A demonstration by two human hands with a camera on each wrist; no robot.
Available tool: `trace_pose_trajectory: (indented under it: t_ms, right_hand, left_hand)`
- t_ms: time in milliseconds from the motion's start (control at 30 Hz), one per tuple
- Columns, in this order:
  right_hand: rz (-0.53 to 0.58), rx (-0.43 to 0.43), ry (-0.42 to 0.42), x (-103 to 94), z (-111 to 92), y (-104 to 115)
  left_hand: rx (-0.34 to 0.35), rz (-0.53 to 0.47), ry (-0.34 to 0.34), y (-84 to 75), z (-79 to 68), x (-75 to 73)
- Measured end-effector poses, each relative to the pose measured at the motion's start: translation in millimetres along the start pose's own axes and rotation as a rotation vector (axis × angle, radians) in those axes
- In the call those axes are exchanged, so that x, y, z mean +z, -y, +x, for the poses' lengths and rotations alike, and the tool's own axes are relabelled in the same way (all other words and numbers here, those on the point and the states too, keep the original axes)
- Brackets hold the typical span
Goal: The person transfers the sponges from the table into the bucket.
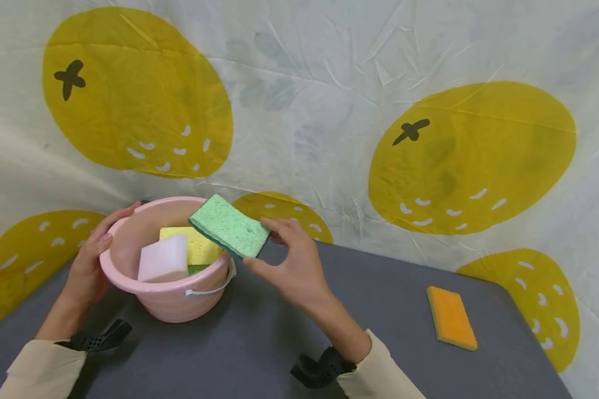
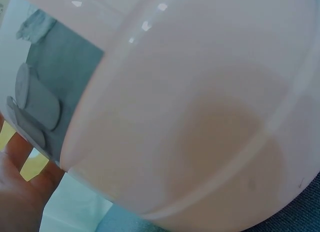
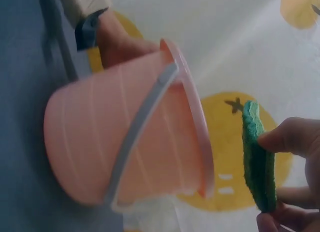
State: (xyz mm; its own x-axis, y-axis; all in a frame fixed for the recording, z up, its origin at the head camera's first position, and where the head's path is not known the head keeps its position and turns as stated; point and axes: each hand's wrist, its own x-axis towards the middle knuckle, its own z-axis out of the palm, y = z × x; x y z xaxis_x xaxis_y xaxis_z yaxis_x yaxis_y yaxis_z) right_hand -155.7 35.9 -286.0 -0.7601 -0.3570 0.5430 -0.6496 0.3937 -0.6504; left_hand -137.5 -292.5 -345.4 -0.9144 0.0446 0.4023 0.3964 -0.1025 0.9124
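A pink bucket (image 1: 179,305) stands on the grey table, and my left hand (image 1: 87,266) grips its rim at the left side. Inside it lie a white sponge (image 1: 163,258), a yellow sponge (image 1: 199,248) and a bit of something green (image 1: 197,269). Between thumb and fingers, my right hand (image 1: 297,266) pinches a green sponge (image 1: 229,226) with a darker underside, its far end overlapping the bucket's right rim in the head view. From the right wrist view, this green sponge (image 3: 256,157) is clear of the bucket's mouth. The left wrist view is mostly filled by the bucket's wall (image 2: 200,117).
An orange sponge (image 1: 452,318) lies on the right part of the grey table (image 1: 379,310). A pale cloth (image 1: 299,111) with large yellow fruit prints hangs right behind the table. The bucket's white handle (image 3: 142,122) hangs down against its side.
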Motion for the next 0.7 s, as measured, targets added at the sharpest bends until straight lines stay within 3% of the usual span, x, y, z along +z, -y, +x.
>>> trace_pose_trajectory:
  t_ms: [133,500,700]
  right_hand:
    - [0.043,-0.024,0.063,15.9,9.4,13.1]
    - [0.032,-0.036,0.197,57.3,26.9,37.3]
    - [0.016,-0.040,0.210,71.1,30.8,39.6]
  left_hand:
    - [0.011,0.000,0.006,0.3,0.2,-0.3]
    - [0.056,-0.017,0.027,2.2,-0.7,-0.4]
    - [0.030,-0.014,0.005,-0.8,-1.6,0.1]
